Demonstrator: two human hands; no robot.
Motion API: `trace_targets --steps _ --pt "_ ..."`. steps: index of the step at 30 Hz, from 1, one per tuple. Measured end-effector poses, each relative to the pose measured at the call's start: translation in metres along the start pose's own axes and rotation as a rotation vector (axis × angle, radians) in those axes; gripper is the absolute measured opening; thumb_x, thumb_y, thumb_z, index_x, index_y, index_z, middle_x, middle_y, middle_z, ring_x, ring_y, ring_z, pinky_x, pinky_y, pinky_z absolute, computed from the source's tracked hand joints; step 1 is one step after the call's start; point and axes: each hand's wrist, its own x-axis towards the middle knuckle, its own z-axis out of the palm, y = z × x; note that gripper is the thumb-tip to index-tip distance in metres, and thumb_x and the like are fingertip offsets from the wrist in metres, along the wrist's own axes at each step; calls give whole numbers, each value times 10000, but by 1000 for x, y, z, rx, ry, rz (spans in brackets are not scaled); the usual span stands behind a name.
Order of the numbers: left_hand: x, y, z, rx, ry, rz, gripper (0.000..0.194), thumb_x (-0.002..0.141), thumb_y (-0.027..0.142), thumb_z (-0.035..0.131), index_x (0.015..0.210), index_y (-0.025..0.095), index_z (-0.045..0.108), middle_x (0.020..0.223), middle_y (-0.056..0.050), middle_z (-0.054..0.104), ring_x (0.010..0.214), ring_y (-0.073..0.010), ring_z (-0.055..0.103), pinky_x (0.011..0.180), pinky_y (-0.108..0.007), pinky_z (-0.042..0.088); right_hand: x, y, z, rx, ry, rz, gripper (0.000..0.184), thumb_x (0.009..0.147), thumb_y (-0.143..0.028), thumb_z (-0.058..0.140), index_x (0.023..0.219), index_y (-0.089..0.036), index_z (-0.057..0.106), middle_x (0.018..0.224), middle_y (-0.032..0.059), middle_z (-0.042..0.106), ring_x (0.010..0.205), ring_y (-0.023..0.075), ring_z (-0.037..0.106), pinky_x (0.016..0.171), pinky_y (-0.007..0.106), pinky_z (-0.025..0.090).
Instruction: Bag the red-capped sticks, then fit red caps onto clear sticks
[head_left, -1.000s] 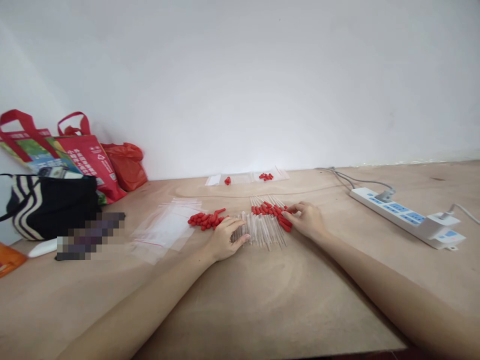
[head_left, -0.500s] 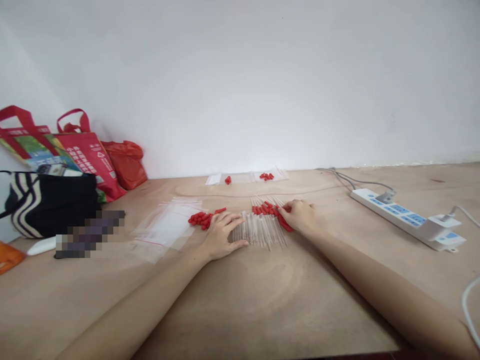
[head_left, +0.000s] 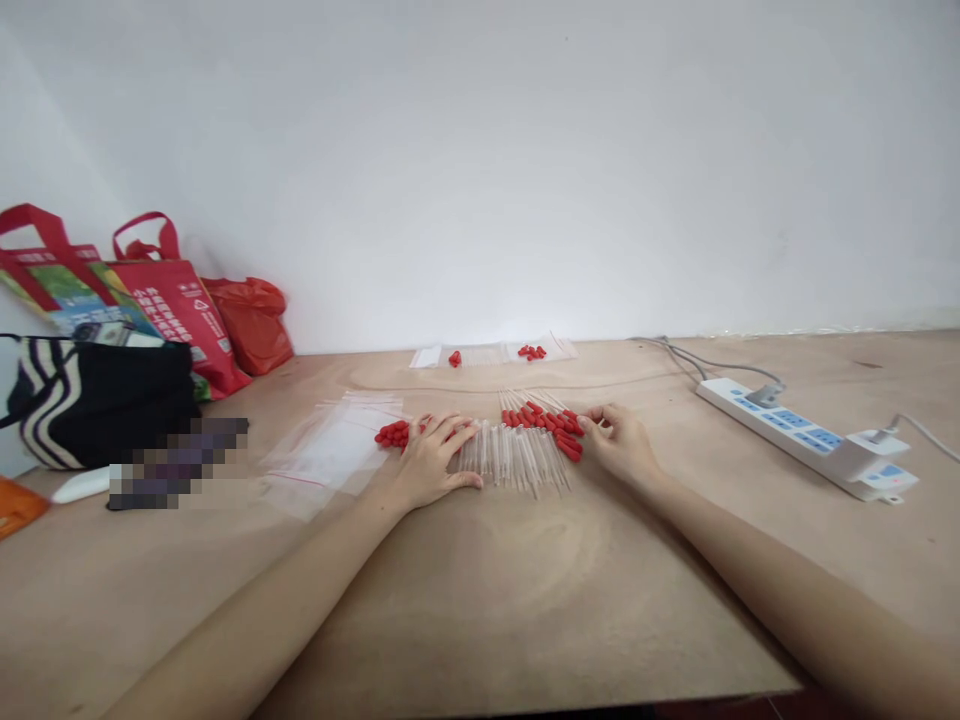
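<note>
A row of thin clear tubes (head_left: 517, 465) lies fanned on the table, pointing toward me. Red rubber bulbs (head_left: 529, 415) sit in a band along their far end, and thin stems (head_left: 521, 395) stick out beyond toward the wall. My left hand (head_left: 435, 460) lies open over the left end, its fingers spread across the tubes and some red bulbs. Loose red bulbs (head_left: 390, 434) show past its far side, partly hidden by it. At the right end, my right hand (head_left: 626, 445) has its fingers bent and slightly apart, with its tips beside the outermost red bulbs.
Clear zip bags (head_left: 337, 440) lie left of my left hand. By the wall rests a filled clear bag (head_left: 480, 355). A white power strip (head_left: 795, 430) with cables stands right. Shopping bags (head_left: 180, 310), a black bag (head_left: 120, 400) and a blurred dark object (head_left: 180, 465) occupy the left.
My right hand has drawn back slightly to the right from the red bulbs at the row's end. My left hand has shifted a little left, covering more of the loose bulbs.
</note>
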Motion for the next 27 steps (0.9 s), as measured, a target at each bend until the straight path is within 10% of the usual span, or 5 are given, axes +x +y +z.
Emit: trace_targets --steps 7,17,22,27 --pt "-3 21 -4 8 303 111 327 810 389 500 1058 187 565 987 -77 637 959 -217 529 879 -406 262 -22 -31 3 21 -148 -368 123 814 -253 471 823 -221 590 815 7 637 818 164 515 805 352 274" --pt "-12 37 -9 38 332 212 143 825 211 492 749 203 613 558 39 608 599 -107 511 724 -336 283 -40 -54 14 -45 -98 -678 95 794 -292 539 816 -248 620 668 -29 626 713 136 479 838 370 226" --pt "-26 25 -21 49 413 78 142 797 157 513 685 194 593 547 50 616 539 -91 505 692 -333 277 -37 -46 11 -117 -2 -592 187 821 -229 479 702 -209 620 609 -15 604 674 122 470 814 350 245" --pt "-31 25 -24 23 399 63 132 809 186 516 710 201 601 570 48 631 537 -86 509 700 -330 282 -36 -60 16 -64 3 -665 332 751 -438 569 1001 -221 595 888 23 646 851 170 506 894 397 219"
